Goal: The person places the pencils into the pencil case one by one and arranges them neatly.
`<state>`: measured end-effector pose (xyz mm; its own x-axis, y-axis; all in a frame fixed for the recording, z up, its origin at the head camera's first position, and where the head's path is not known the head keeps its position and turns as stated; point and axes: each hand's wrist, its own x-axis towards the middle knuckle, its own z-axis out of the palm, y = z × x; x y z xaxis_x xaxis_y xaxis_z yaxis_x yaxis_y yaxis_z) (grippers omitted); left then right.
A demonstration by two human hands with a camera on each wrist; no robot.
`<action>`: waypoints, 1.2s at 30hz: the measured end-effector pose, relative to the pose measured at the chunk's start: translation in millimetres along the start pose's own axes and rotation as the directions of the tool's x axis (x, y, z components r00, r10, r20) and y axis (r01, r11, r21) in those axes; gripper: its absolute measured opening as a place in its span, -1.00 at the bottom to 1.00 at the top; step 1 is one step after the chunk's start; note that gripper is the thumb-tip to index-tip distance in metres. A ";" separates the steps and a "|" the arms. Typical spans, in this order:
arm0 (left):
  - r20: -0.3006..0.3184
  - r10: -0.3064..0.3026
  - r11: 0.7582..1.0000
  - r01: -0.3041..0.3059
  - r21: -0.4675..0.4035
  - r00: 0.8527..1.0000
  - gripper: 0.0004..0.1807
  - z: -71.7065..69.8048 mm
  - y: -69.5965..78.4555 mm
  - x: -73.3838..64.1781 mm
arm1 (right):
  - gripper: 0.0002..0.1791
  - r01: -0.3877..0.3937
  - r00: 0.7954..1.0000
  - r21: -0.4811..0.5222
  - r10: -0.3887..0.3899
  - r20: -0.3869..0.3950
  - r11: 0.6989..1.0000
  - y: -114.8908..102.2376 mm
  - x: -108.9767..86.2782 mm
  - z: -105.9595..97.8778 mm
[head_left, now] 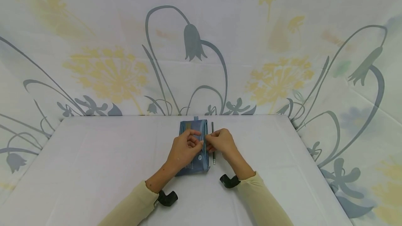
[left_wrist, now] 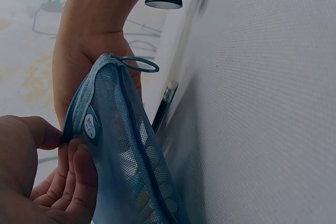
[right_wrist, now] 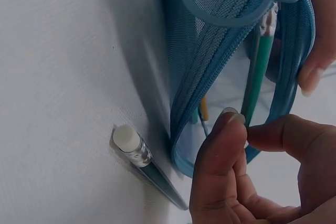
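A blue mesh pencil case [head_left: 198,166] lies on the white table, its zipper [right_wrist: 226,51] undone along the right side. At the case's upper edge, my left hand [head_left: 185,149] pinches the rim between thumb and fingers, holding the mouth apart. My right hand [head_left: 223,142] is at the opening and pinches a green pencil [right_wrist: 260,72] between thumb and fingertips. That pencil's metal eraser end sits within the mouth of the case. Just right of the case, a dark pencil [head_left: 214,158] with a white eraser [right_wrist: 126,138] lies on the table.
A blue ring pull [left_wrist: 140,65] hangs from the end of the zipper. More pencils, one of them orange [right_wrist: 204,108], show inside the case. Behind the white table [head_left: 110,163] hangs a flower-printed cloth [head_left: 125,27]. Black wrist cameras [head_left: 168,198] sit at both sleeves.
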<state>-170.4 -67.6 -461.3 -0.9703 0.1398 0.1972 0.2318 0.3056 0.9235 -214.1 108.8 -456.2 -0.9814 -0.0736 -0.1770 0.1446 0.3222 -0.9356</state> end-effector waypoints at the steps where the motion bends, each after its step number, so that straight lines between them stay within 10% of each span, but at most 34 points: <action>1: -0.001 0.000 1.000 0.000 0.000 1.000 -0.66 0.1 -0.1 0.0 | -0.80 0.002 1.000 -0.003 -0.002 0.003 1.000 0.2 0.1 0.0; 15: 0.012 0.004 1.000 -0.004 0.021 1.000 -0.64 -1.1 0.4 0.5 | -0.80 0.042 0.995 -0.176 -0.056 -0.079 0.984 0.3 0.5 -5.5; 36: 0.005 -0.004 1.000 0.004 0.003 1.000 -0.65 0.8 -1.1 0.9 | -0.77 0.059 0.974 -0.562 -0.170 -0.147 0.825 10.0 4.7 -13.3</action>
<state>-171.4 -67.1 -462.4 -0.9710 0.1428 0.1917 0.2278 0.3093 0.9233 -219.0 124.3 -462.3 -0.9994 0.0122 0.0313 -0.0095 0.7920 -0.6104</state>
